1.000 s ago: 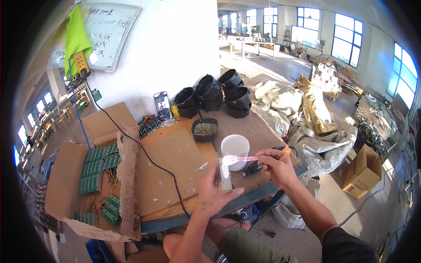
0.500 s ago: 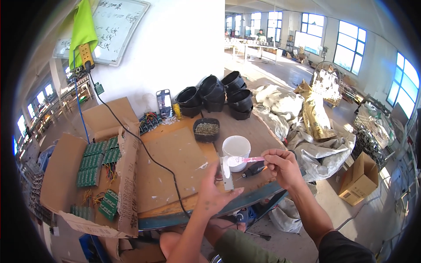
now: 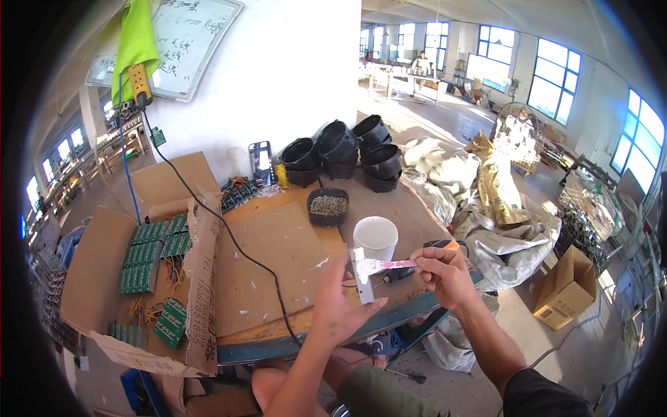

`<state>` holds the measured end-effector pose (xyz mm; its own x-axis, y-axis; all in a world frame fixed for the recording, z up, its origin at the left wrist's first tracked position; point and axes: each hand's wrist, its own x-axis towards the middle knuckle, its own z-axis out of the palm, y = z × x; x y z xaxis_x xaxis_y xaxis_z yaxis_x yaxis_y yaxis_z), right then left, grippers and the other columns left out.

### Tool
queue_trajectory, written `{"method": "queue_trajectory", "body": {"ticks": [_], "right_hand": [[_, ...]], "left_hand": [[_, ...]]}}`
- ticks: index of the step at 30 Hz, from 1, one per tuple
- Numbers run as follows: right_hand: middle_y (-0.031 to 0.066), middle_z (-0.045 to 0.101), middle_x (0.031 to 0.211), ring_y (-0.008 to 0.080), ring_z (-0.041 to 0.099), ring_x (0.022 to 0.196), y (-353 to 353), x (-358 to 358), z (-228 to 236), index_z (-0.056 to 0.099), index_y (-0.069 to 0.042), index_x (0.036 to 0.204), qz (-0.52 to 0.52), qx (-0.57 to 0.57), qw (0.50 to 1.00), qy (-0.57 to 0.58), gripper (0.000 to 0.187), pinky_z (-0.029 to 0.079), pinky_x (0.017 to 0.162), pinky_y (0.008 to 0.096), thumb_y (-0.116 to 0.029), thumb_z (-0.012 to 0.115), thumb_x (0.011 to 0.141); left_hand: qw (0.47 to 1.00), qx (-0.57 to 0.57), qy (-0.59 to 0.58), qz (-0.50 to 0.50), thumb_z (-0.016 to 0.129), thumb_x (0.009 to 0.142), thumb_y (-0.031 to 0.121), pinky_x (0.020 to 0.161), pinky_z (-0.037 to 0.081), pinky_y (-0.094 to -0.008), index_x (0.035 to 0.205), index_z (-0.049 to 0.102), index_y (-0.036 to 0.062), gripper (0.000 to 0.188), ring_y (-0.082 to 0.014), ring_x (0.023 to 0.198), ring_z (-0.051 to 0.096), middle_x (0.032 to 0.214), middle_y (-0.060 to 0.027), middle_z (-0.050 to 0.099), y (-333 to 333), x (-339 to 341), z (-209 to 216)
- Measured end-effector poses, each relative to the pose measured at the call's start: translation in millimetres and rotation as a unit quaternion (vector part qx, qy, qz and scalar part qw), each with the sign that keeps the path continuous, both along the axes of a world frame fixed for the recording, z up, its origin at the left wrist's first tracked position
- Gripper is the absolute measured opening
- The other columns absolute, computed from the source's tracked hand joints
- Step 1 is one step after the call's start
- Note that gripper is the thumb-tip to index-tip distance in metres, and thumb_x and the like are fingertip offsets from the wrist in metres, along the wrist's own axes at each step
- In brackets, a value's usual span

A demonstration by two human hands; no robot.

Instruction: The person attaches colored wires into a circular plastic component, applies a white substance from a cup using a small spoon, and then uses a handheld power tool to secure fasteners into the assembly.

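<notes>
Upright above the table's front edge stands a narrow, flat, pale grey strip (image 3: 364, 286), with my left hand (image 3: 333, 306) closed on it. White paste coats its upper part. My right hand (image 3: 442, 276) pinches a pink spatula (image 3: 397, 264) between thumb and fingers. The spatula's white-smeared tip lies against the pasted part of the strip. Just behind the strip is a white plastic tub (image 3: 376, 235). A dark tool (image 3: 401, 271) lies on the table beyond my right hand, partly hidden, and an orange part shows above the fingers.
At the left, a cardboard box (image 3: 208, 306) holds green circuit boards (image 3: 139, 267). A black cable (image 3: 240, 244) crosses the table. Farther back are a black bowl of small metal parts (image 3: 328, 207), stacked black buckets (image 3: 339, 147) and a phone (image 3: 261, 164). Sacks (image 3: 511, 247) lie at right.
The spatula has shifted slightly down and its tip now presses against the strip. My right hand is a little lower, and an orange part has come into view behind it.
</notes>
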<state>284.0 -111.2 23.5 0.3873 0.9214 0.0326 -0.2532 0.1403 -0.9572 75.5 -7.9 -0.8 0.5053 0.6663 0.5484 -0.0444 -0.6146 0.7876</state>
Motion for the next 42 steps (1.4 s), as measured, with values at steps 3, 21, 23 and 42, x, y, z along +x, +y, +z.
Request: {"method": "queue_trajectory", "body": {"ticks": [3,21,23,42], "right_hand": [[0.0019,0.066,0.078,0.0047,0.053,0.059,-4,-2,-6,0.070,0.001,0.102,0.003,-0.006,1.000,0.007,0.015,0.039,0.050,0.0183,-0.008,0.067,0.090],[0.0033,0.067,0.075,0.0053,0.054,0.057,-24,11,-1,0.072,0.001,0.099,-0.041,0.015,0.999,-0.009,0.013,0.038,0.047,0.0188,-0.004,0.068,0.088],[0.0027,0.067,0.075,0.0048,0.054,0.056,-20,17,4,0.072,0.002,0.099,-0.045,0.039,0.998,-0.007,0.012,0.038,0.046,0.0184,-0.005,0.067,0.089],[0.0040,0.066,0.074,0.0050,0.055,0.057,-18,-4,9,0.071,0.004,0.099,0.011,-0.014,1.000,0.004,0.015,0.039,0.046,0.0186,-0.006,0.066,0.089]], "left_hand": [[0.999,-0.025,-0.019,0.012,0.093,0.060,0.017,0.092,0.046,-0.0349,0.128,0.050,-0.0023,0.083,-0.0191,0.101,0.056,0.111,-0.0100,0.060,-2,2,3],[0.998,-0.062,-0.018,-0.009,0.097,0.055,0.018,0.096,0.048,-0.0346,0.128,0.052,-0.0036,0.089,-0.0186,0.107,0.061,0.114,-0.0119,0.065,-3,-5,10],[0.998,-0.067,-0.009,-0.013,0.097,0.055,0.020,0.095,0.049,-0.0346,0.127,0.053,-0.0035,0.087,-0.0188,0.106,0.061,0.113,-0.0116,0.066,-1,-4,9],[1.000,-0.003,0.002,0.024,0.095,0.057,0.019,0.089,0.049,-0.0345,0.122,0.054,-0.0006,0.080,-0.0201,0.097,0.060,0.106,-0.0090,0.061,0,-1,5]]}}
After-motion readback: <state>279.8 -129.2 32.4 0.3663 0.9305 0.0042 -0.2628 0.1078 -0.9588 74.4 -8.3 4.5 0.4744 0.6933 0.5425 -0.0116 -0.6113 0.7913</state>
